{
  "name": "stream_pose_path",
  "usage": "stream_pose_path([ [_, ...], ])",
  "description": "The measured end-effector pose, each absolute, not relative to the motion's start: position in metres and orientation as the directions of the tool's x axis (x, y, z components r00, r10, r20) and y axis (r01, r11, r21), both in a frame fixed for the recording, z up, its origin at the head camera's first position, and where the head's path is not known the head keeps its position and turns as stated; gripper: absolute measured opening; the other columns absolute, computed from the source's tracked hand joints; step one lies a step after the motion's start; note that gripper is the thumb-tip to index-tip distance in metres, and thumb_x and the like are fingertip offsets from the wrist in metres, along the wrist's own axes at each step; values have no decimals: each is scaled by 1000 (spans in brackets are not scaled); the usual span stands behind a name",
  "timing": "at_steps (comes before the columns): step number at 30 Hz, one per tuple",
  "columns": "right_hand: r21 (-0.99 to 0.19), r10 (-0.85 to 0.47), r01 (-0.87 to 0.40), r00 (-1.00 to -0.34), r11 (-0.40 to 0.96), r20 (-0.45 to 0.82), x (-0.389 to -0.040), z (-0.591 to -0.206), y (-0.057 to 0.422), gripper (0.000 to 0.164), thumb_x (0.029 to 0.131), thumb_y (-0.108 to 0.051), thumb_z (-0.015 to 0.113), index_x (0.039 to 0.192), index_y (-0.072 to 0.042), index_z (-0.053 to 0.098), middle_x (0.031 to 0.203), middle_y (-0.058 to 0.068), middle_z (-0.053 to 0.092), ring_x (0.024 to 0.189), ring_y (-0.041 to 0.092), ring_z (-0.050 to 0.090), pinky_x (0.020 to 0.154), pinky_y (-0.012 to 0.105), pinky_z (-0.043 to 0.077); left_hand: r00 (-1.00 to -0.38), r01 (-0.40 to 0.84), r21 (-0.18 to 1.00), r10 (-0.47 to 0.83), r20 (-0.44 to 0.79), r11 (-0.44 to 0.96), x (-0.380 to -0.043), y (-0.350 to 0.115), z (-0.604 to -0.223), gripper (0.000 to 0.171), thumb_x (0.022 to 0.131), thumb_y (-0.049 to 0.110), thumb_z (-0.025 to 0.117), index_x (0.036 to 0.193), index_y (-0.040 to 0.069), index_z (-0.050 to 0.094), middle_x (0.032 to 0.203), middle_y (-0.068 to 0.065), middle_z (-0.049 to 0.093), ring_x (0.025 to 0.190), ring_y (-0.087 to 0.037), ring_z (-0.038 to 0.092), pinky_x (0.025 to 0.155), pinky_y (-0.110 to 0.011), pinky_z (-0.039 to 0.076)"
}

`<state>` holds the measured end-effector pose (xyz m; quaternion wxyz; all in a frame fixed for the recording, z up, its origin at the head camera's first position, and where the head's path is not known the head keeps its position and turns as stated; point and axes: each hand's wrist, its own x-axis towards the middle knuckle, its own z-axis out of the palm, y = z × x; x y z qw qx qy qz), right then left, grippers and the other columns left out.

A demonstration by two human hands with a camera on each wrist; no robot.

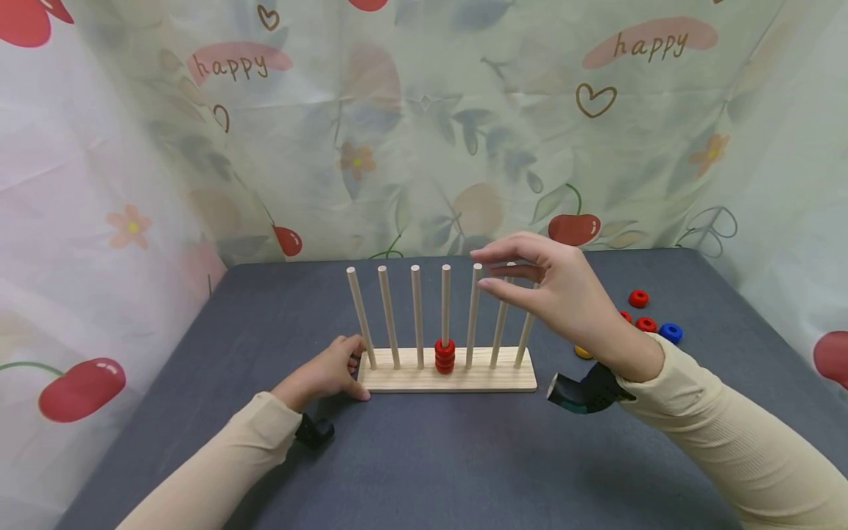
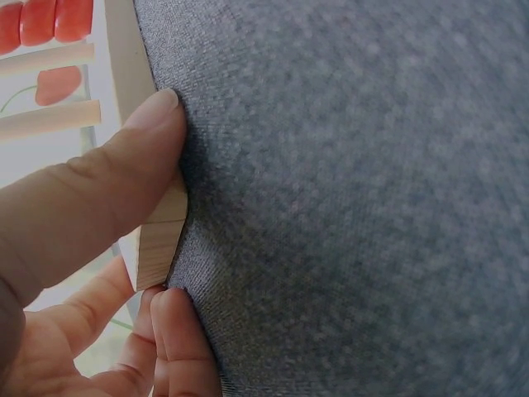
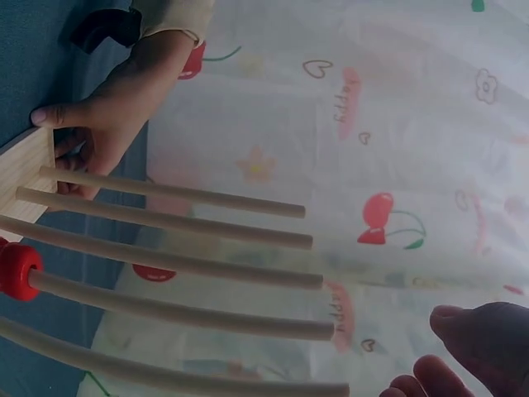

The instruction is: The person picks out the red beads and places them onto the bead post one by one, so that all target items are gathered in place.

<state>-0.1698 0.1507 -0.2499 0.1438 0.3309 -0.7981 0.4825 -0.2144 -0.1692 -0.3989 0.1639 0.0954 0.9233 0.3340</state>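
Note:
A wooden peg rack (image 1: 404, 381) with a row of several upright pegs stands on the dark table. Red rings (image 1: 444, 357) are stacked at the bottom of its middle peg. My left hand (image 1: 329, 374) grips the rack's left end, thumb along the front edge and fingers curled at the end face, as the left wrist view shows. Up near the tops of the pegs right of the middle, my right hand (image 1: 563, 294) hovers with thumb and fingers spread apart and nothing between them. It partly hides the rightmost pegs in the head view.
Loose rings lie on the table right of the rack, partly behind my right forearm: a red ring (image 1: 639, 298), another red ring (image 1: 645, 324), a blue ring (image 1: 670, 333) and a yellow ring (image 1: 583, 352). A printed curtain (image 1: 424, 147) hangs behind the table.

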Motion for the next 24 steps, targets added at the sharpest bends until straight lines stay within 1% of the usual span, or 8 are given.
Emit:
stream_pose_path([
  [4,-658,-377,-663,-747,356,548,-168,-255,157,32,81,-2,75,112,-6,68,112,2,66,99,3,64,86,23,52,-928,72,650,289,-234,757,-214,-170,-399,62,61,-3,88,110,0,51,107,-16,44,95,-26,49,84,-39,45],
  [12,-670,-346,-638,-770,379,537,-160,-263,170,33,81,1,74,111,-9,68,111,2,66,97,6,66,85,22,52,-928,74,652,291,-231,754,-214,-170,-399,62,60,-3,88,109,0,51,107,-16,44,95,-25,49,84,-40,45],
  [19,-691,-305,-609,-793,388,528,-154,-270,181,32,81,2,74,111,-8,68,112,4,65,98,3,65,86,21,51,-928,66,652,286,-237,755,-213,-170,-398,62,60,-3,88,111,-1,51,108,-17,44,96,-26,50,85,-41,46],
  [24,-697,-276,-588,-809,412,519,-151,-275,190,31,81,3,74,110,-7,68,112,8,64,96,4,66,84,19,51,-927,61,650,285,-245,758,-213,-169,-397,63,61,-2,88,113,-1,51,109,-17,44,97,-26,50,86,-41,46],
])
